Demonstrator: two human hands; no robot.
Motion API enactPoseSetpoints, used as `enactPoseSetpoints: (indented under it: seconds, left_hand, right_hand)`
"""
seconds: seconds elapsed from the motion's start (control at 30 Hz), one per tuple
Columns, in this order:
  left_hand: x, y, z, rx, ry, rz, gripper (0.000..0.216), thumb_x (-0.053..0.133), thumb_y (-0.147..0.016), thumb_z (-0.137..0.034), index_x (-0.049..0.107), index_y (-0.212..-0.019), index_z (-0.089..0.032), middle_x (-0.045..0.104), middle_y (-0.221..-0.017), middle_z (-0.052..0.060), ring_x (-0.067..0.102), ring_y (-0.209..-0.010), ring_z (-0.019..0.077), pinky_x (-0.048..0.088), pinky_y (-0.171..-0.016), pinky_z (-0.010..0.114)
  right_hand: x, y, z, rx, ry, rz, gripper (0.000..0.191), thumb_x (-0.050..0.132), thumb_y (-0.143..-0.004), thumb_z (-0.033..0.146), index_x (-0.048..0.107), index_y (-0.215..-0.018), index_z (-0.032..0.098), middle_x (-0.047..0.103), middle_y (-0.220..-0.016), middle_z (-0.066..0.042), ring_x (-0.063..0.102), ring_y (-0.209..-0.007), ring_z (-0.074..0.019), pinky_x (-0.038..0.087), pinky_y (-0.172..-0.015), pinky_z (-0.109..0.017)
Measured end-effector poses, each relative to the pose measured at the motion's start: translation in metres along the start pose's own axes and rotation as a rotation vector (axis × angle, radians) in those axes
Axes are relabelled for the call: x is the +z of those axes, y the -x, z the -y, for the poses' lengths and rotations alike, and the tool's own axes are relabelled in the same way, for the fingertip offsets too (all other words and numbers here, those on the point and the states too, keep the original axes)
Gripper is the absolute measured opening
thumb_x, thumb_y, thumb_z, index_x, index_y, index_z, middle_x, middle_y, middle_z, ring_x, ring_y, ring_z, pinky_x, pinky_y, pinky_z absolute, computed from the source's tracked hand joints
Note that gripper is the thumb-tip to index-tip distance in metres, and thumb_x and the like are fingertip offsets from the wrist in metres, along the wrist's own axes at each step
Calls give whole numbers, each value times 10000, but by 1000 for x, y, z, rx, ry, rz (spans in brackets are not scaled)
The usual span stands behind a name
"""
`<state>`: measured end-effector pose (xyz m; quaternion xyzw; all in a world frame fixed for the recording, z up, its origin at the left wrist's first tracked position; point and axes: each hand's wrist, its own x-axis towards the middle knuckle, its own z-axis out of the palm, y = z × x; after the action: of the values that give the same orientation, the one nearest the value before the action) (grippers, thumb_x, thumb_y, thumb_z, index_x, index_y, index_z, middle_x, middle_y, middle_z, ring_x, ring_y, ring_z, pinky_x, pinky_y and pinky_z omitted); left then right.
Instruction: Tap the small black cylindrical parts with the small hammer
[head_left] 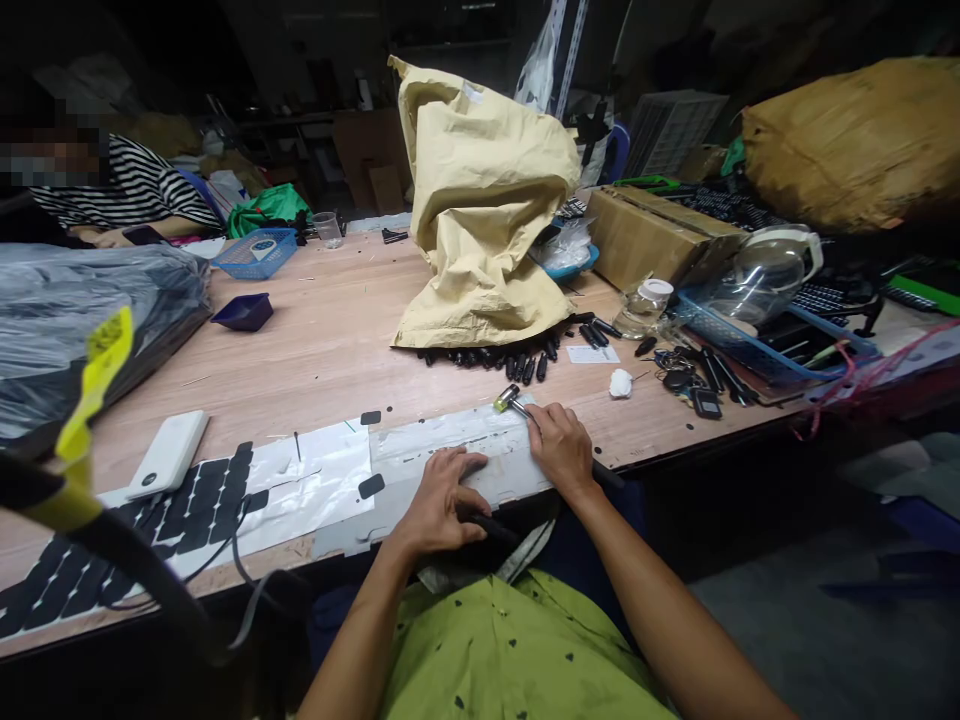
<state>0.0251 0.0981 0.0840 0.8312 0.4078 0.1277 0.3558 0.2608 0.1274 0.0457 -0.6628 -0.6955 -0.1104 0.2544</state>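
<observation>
My right hand point(562, 445) is closed around a small hammer point(510, 397) above the table's front edge. Its head is yellow-green and metal, and its dark handle emerges behind my wrist. To the left, my left hand point(446, 500) is at the edge of a worn grey-white board point(420, 470). A black rod-shaped piece point(493, 527) sits between its thumb and fingers, partly hidden, pointing toward my lap. Beyond both hands, several short black cylindrical pieces point(529, 368) lie at the mouth of a large tan paper sack point(487, 210).
On the left are a white power bank point(169, 453), black pads on a sheet point(217, 495) and a dark blue tray point(243, 312). A glass jar point(643, 310), keys point(679, 372) and a blue basket point(780, 340) stand right. A person in striped sleeves point(161, 185) sits far left.
</observation>
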Motion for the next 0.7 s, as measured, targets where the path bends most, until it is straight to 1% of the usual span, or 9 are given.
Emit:
enactPoseSetpoints:
  seconds: [0.13, 0.23, 0.33, 0.4, 0.5, 0.53, 0.6, 0.63, 0.7]
  left_hand:
    - [1, 4, -3, 35, -54, 35, 299, 875, -557, -224, 815, -826, -340, 493, -1517, -3, 318, -1441, 401, 180, -1203, 584]
    - [-1, 5, -4, 43, -49, 45, 314, 909, -530, -259, 808, -823, -315, 489, -1522, 20, 317, -1444, 411, 186, -1200, 591]
    - [-2, 3, -5, -3, 25, -22, 157, 871, -612, -287, 782, -741, -277, 578, -1436, 40, 397, -1398, 379, 276, -1173, 558]
    - [-6, -7, -5, -100, 154, -123, 62, 783, -721, -305, 762, -749, -254, 697, -1233, 71, 559, -1235, 315, 427, -1069, 487]
    - [-20, -39, 0, -308, 361, -351, 199, 663, -822, -381, 749, -886, -214, 747, -929, 74, 675, -892, 237, 549, -819, 379]
    - [-27, -53, 4, -366, 379, -459, 229, 648, -830, -394, 743, -914, -204, 746, -923, 71, 675, -863, 227, 551, -791, 361]
    - [-44, -84, 13, -472, 335, -676, 209, 627, -842, -359, 726, -928, -198, 748, -954, 64, 677, -892, 216, 540, -823, 339]
    - [-53, -99, 18, -539, 288, -750, 186, 612, -849, -333, 718, -923, -199, 748, -958, 61, 678, -914, 214, 531, -853, 333]
    - [-68, -125, 28, -675, 164, -825, 163, 581, -863, -294, 704, -909, -198, 747, -969, 69, 679, -965, 224, 514, -895, 333]
  right_hand:
    - [0, 0, 1, 4, 15, -1, 281, 535, -901, 169, 708, -1110, 242, 611, -868, -63, 503, -838, -218, 369, -726, -317]
    - [0, 1, 3, -3, 24, -8, 273, 534, -908, 169, 709, -1106, 234, 612, -866, -65, 501, -836, -217, 367, -725, -316]
    - [0, 1, 4, -6, 30, -8, 270, 524, -917, 173, 705, -1108, 232, 604, -858, -67, 496, -843, -220, 360, -719, -318]
    - [0, 2, 4, -5, 28, -12, 269, 519, -918, 174, 703, -1106, 231, 597, -854, -68, 491, -845, -222, 356, -716, -319]
    - [1, 3, 3, -6, 22, -20, 273, 516, -912, 168, 700, -1104, 233, 593, -857, -66, 488, -839, -219, 360, -721, -321]
    - [1, 3, 3, -6, 21, -21, 276, 514, -910, 166, 698, -1105, 234, 593, -859, -65, 489, -837, -218, 363, -722, -322]
    - [1, 4, 2, -10, 15, -18, 279, 512, -910, 165, 695, -1108, 234, 596, -862, -65, 491, -836, -217, 367, -722, -324]
    - [1, 4, 2, -13, 11, -16, 277, 511, -911, 165, 694, -1107, 232, 597, -862, -65, 492, -837, -218, 367, -721, -324]
    - [0, 4, 2, -20, 3, -13, 270, 512, -914, 165, 693, -1104, 227, 599, -863, -67, 495, -841, -219, 367, -720, -322]
